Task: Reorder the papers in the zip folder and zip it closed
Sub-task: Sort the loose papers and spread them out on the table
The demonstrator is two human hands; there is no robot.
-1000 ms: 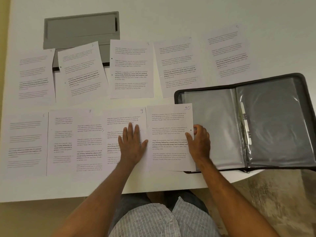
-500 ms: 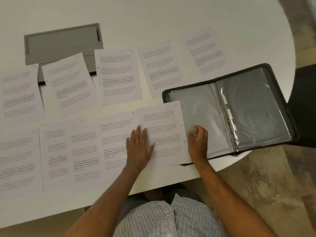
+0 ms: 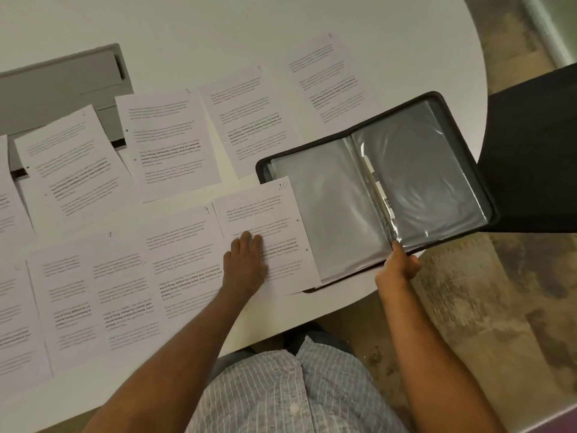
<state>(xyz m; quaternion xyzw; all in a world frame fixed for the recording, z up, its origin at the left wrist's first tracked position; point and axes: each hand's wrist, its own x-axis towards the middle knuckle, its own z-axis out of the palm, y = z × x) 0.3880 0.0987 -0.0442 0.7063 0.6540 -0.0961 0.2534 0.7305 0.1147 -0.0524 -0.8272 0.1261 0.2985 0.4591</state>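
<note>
The black zip folder (image 3: 462,145) lies open at the table's right edge, showing clear plastic sleeves (image 3: 331,207) with nothing in them. Several printed, hand-numbered papers are spread in two rows over the white table. The sheet marked 10 (image 3: 271,214) overlaps the folder's left side; the sheet marked 9 (image 3: 184,245) lies to its left. My left hand (image 3: 246,264) rests flat on sheets 9 and 10, fingers straight. My right hand (image 3: 398,265) pinches the bottom edge of the sleeves near the folder's spine.
A grey cable box (image 3: 62,85) is set into the table (image 3: 218,32) at the back left, partly under papers. A dark chair (image 3: 537,151) stands just right of the folder. The rounded table edge runs close below the folder; carpet lies beyond.
My right hand left sheet 10 and moved right to the folder's bottom edge, taking hold of the sleeves. The view swung right. My left hand stays on the papers.
</note>
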